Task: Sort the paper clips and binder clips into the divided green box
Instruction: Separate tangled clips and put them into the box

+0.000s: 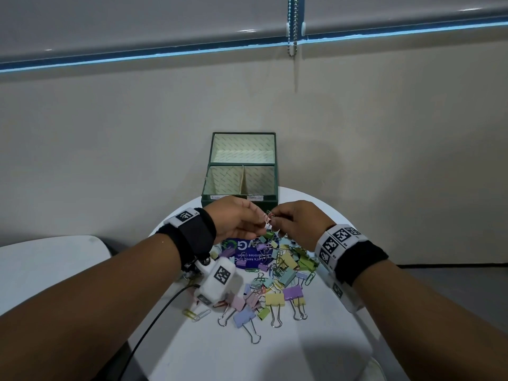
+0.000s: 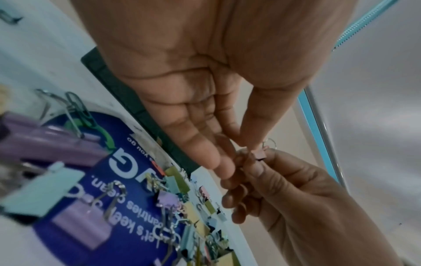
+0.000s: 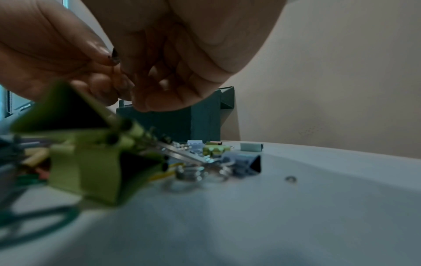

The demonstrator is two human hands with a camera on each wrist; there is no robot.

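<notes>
1. Nearest the camera, by the near edge of the white table (image 1: 316, 339), lie the big binder clips: a blue one (image 1: 244, 318) with its wire handles toward the edge, and a yellow one (image 1: 275, 299) beside it. They are the front of a loose heap of pastel binder clips and paper clips (image 1: 270, 266) spread across the middle of the table, partly over a blue printed card (image 1: 247, 250).

2. Above the far side of that heap, the left hand (image 1: 233, 218) and right hand (image 1: 298, 221) meet. The wrist view shows a small pink binder clip (image 2: 258, 153) between them (silver handles sticking up): left thumb and forefinger pinch it from one side, and the right fingers (image 2: 255, 167) are curled in and clamped on it from the other. A bit of wire looks caught up with it, though I cannot tell what.

3. The divided green box (image 1: 239, 200) stands at the far edge against the wall, lid up, with its two front compartments seemingly empty, so the sorting has barely begun.

4. What could go wrong: the clip is tiny and held only by fingertips, so a tug to free it could spring it loose and off the table's rounded edge, or into the wrong compartment.

5. A forearm dragging low across the heap could also sweep clips off.
</notes>
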